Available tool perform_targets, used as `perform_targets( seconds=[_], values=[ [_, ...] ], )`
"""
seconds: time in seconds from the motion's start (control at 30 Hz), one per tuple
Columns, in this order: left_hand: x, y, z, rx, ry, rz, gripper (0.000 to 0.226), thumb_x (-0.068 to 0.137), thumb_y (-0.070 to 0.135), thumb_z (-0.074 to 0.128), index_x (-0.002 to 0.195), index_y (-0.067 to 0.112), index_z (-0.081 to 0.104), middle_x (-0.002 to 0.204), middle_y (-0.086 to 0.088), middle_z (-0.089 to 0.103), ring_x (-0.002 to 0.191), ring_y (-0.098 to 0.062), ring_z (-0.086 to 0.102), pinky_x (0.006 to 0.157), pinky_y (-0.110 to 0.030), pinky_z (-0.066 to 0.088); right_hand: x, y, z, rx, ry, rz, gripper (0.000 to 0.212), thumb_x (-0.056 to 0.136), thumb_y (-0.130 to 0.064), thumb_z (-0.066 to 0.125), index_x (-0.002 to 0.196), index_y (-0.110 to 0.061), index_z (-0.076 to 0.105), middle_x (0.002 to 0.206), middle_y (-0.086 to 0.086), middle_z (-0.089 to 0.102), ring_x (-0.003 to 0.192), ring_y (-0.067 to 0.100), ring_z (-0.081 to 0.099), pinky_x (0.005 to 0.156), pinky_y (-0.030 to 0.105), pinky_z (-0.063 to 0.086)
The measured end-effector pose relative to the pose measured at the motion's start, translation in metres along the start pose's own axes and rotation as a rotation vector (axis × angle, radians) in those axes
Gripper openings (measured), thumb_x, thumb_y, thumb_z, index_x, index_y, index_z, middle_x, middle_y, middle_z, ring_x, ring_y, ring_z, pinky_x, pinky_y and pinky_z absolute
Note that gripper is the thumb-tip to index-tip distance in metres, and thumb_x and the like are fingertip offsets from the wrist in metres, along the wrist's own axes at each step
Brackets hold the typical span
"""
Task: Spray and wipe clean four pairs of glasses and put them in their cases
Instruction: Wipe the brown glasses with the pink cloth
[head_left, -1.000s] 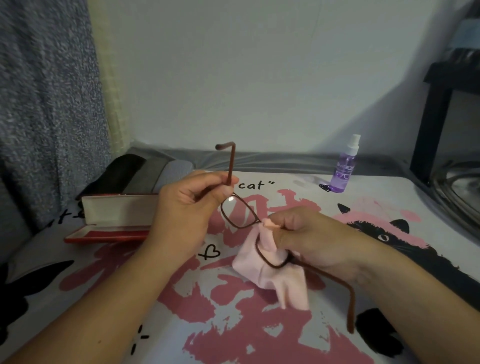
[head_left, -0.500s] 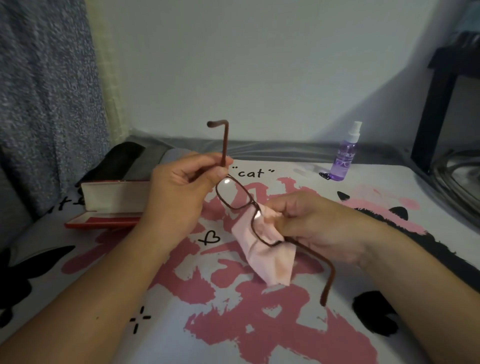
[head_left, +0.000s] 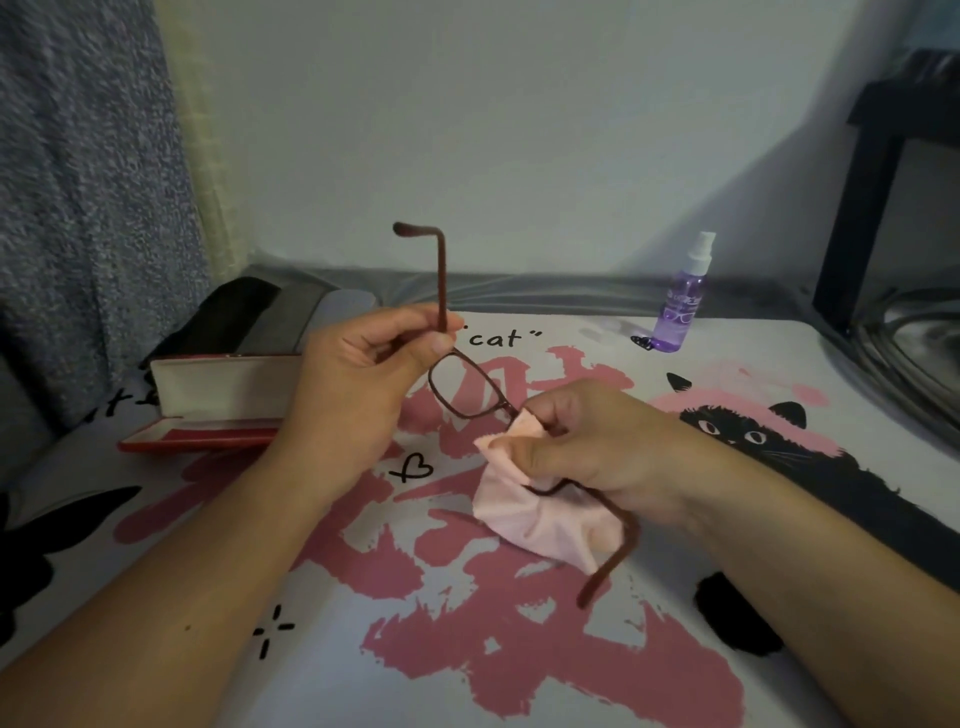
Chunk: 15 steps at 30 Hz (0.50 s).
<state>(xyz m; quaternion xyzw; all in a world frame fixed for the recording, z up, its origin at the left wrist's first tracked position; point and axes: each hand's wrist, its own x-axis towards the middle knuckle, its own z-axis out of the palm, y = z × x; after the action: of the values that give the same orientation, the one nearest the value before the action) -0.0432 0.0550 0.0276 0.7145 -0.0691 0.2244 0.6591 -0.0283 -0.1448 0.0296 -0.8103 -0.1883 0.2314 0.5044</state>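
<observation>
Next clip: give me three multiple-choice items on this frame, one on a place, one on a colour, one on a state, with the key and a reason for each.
1. Where does the spray bottle stand?
A. far right of the printed mat
B. inside the red case
C. in the left hand

2. What colour is the cloth?
A. blue
B. pale pink
C. green

3. How is the red case?
A. shut
B. open
C. upside down

Key: 1 A, it stands upright near the mat's far edge, untouched. 2 B, the right hand pinches pale pink fabric over one lens of the glasses. 3 B, its lid stands raised behind the left hand.
</observation>
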Motion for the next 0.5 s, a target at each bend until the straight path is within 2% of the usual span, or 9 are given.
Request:
perform_targets(
  seconds=[0.1, 0.17, 0.23, 0.3, 0.37, 0.43, 0.5],
  values=[
    [0.0, -0.002, -0.001, 0.016, -0.004, -0.003, 0.023, 0.089, 0.003, 0.069, 0.096, 0.025, 0.076, 0.097, 0.004, 0.079, 0.098, -0.011, 0.073, 0.09, -0.02, 0.055, 0.001, -0.001, 0.002, -0.079, 0.012, -0.039, 0.033, 0.097, -0.026, 0.064, 0.064, -0.019, 0.065, 0.062, -0.008, 0.058, 0.059, 0.006, 0.051, 0.061, 0.024, 0.043],
    [0.0, -0.001, -0.001, 0.011, -0.004, 0.005, 0.024, 0.089, 0.003, 0.07, 0.096, 0.024, 0.076, 0.097, 0.003, 0.079, 0.098, -0.012, 0.073, 0.091, -0.021, 0.056, 0.0, -0.001, 0.001, -0.069, 0.006, -0.067, 0.033, 0.101, -0.028, 0.057, 0.072, -0.014, 0.066, 0.068, -0.006, 0.063, 0.065, 0.006, 0.056, 0.066, 0.025, 0.046],
    [0.0, -0.001, 0.0, 0.021, -0.006, 0.029, 0.024, 0.088, 0.002, 0.07, 0.096, 0.024, 0.076, 0.097, 0.0, 0.078, 0.097, -0.012, 0.073, 0.089, -0.019, 0.055, 0.001, 0.003, -0.001, -0.008, -0.008, -0.067, 0.03, 0.103, -0.021, 0.054, 0.081, -0.005, 0.068, 0.074, 0.0, 0.067, 0.069, 0.011, 0.06, 0.068, 0.029, 0.048],
    [0.0, 0.0, -0.001, 0.041, -0.007, 0.061, 0.026, 0.088, 0.002, 0.07, 0.095, 0.026, 0.076, 0.097, -0.005, 0.077, 0.095, -0.014, 0.074, 0.088, -0.02, 0.055, 0.001, 0.006, -0.004, 0.083, -0.078, -0.049, 0.017, 0.1, -0.004, 0.056, 0.089, 0.006, 0.064, 0.078, 0.008, 0.064, 0.071, 0.018, 0.059, 0.067, 0.031, 0.047],
    [0.001, 0.0, -0.003, 0.042, 0.005, 0.086, 0.027, 0.087, 0.002, 0.071, 0.094, 0.027, 0.076, 0.097, -0.006, 0.076, 0.094, -0.015, 0.074, 0.088, -0.021, 0.055, -0.001, 0.007, -0.01, 0.192, -0.198, -0.021, 0.008, 0.094, 0.005, 0.06, 0.095, 0.002, 0.067, 0.083, 0.01, 0.067, 0.076, 0.021, 0.064, 0.068, 0.031, 0.05],
    [0.002, 0.001, -0.006, 0.053, 0.007, 0.099, 0.027, 0.087, 0.003, 0.072, 0.095, 0.028, 0.077, 0.097, -0.005, 0.076, 0.094, -0.015, 0.073, 0.089, -0.021, 0.055, -0.004, 0.004, -0.015, 0.232, -0.311, 0.013, 0.015, 0.092, 0.005, 0.062, 0.098, -0.006, 0.072, 0.09, 0.013, 0.071, 0.081, 0.028, 0.067, 0.07, 0.037, 0.053],
    [0.001, 0.001, -0.005, 0.061, -0.024, 0.103, 0.026, 0.087, 0.003, 0.072, 0.096, 0.027, 0.077, 0.097, -0.002, 0.077, 0.094, -0.012, 0.073, 0.087, -0.019, 0.055, -0.007, 0.001, -0.019, 0.166, -0.339, 0.06, 0.018, 0.093, 0.007, 0.06, 0.101, -0.004, 0.073, 0.092, 0.013, 0.075, 0.079, 0.025, 0.071, 0.067, 0.033, 0.058]
  ],
)
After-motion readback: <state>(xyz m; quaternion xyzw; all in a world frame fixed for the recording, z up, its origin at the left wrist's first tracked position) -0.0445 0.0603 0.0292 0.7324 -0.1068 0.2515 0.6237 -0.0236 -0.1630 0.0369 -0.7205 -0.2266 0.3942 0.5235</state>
